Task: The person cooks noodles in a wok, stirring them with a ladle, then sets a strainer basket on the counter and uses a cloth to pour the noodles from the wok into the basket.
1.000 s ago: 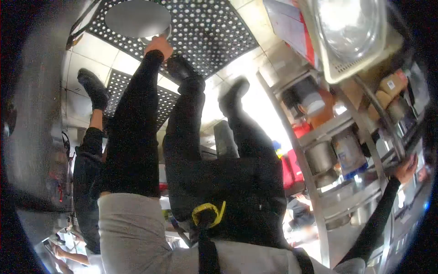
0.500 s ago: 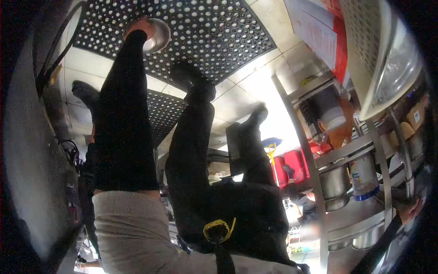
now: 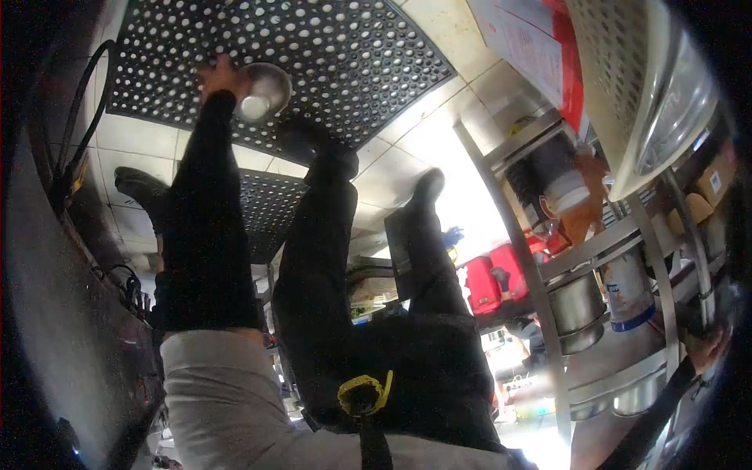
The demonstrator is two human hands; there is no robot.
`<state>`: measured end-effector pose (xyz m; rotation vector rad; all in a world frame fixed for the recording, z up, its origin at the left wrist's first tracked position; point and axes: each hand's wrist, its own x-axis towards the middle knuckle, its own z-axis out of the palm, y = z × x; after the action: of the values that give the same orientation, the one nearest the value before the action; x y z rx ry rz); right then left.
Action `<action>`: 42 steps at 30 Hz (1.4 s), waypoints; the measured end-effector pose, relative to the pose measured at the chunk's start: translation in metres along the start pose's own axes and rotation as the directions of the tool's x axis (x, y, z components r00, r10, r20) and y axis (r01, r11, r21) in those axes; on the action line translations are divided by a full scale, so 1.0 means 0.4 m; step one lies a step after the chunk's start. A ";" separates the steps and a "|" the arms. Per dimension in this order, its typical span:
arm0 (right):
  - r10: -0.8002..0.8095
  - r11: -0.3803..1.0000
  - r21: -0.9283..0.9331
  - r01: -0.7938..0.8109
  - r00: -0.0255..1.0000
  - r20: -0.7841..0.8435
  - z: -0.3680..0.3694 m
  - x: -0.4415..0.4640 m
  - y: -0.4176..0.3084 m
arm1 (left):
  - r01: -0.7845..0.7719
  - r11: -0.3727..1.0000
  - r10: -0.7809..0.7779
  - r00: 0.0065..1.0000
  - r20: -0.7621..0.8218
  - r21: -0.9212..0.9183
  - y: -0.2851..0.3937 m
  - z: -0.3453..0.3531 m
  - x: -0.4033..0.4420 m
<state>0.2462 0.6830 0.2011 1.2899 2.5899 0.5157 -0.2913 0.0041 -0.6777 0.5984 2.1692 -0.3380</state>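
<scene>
At the upper left, my left hand (image 3: 220,80) is at the rim of a shiny metal bowl (image 3: 270,88), which is above the perforated black mat. A pale round patch shows on the bowl; I cannot make out what it is. The fingers are blurred, but hand and bowl move together. My right hand (image 3: 707,351) is at the far right edge, beside the metal rack; its fingers are dim and smeared. A yellow loop (image 3: 365,394) lies against my dark clothing at the bottom middle.
Black rubber mats (image 3: 345,55) cover part of the tiled floor (image 3: 427,129). On the right stands a metal rack (image 3: 517,235) with a steel pot (image 3: 577,305) and a blue-rimmed tub (image 3: 629,294). A beige perforated basket (image 3: 611,63) hangs close at upper right. Red containers (image 3: 493,278) are behind.
My left hand and the bowl have moved together down in the view, with more of the bowl uncovered by the hand. The whole view has shifted slightly.
</scene>
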 end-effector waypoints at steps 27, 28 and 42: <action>0.142 0.983 0.141 -0.122 0.980 -0.142 0.073 0.006 -0.381 | -0.187 0.981 0.192 0.975 0.115 -0.055 0.024 0.090 -0.091; 0.236 0.950 0.239 -0.198 0.961 -0.144 0.079 0.002 -0.388 | -0.184 0.981 0.189 0.975 0.119 -0.053 0.022 0.090 -0.088; -0.290 0.930 -0.220 0.294 0.956 0.048 0.012 0.027 -0.039 | -0.029 0.993 0.048 0.983 0.177 -0.110 0.088 -0.039 -0.216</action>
<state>0.2298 0.6840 0.1901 0.8147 2.5577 0.7132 -0.2369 0.0148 -0.6010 0.5283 1.9865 -0.2431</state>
